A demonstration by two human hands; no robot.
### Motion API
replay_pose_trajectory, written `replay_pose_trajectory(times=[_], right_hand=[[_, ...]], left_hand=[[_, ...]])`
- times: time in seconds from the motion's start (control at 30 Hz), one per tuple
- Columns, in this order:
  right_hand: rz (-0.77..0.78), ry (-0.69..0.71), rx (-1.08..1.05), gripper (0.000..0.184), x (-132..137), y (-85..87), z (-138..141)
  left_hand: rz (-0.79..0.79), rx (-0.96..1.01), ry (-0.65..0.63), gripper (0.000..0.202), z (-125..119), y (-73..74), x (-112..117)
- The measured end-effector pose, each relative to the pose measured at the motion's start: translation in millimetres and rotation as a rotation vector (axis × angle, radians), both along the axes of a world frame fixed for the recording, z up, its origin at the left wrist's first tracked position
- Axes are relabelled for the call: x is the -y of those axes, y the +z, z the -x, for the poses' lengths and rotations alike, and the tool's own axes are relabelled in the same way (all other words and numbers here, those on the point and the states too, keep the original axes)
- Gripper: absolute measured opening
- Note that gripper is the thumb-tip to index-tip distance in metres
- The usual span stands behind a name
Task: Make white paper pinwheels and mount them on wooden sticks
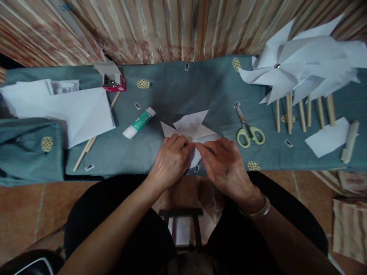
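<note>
A white paper pinwheel shape (190,128) lies on the teal cloth (177,88) near the table's front edge. My left hand (171,160) rests on its near left part, fingers curled and pressing the paper at the centre. My right hand (225,164) meets it from the right, fingertips pinched on the same paper at the middle; a bracelet sits on that wrist. The paper's near flaps are hidden under both hands.
A glue stick (139,122) lies to the left, green-handled scissors (247,130) to the right. Finished white pinwheels (301,63) on wooden sticks (304,114) fill the far right. White sheets (74,110), a red box of pins (114,82) and loose sticks (86,151) lie left.
</note>
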State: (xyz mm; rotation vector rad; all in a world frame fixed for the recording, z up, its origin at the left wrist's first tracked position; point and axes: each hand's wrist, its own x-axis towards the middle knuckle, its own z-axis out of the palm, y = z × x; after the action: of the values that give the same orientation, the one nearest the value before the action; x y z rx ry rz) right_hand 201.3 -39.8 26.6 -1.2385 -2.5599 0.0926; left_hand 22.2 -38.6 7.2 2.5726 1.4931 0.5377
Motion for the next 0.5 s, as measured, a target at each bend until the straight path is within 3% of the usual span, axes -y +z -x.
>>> replay_pose_trajectory(times=[0.17, 0.5], right_hand=[[-0.039, -0.020, 0.017, 0.029, -4.3, 0.1, 1.4], [0.060, -0.031, 0.054, 0.026, -12.1, -4.0, 6.1]], left_hand=[[-0.020, 0.006, -0.011, 0.021, 0.2, -1.5, -0.9], [-0.029, -0.034, -0.012, 0.021, -0.1, 0.0, -0.3]])
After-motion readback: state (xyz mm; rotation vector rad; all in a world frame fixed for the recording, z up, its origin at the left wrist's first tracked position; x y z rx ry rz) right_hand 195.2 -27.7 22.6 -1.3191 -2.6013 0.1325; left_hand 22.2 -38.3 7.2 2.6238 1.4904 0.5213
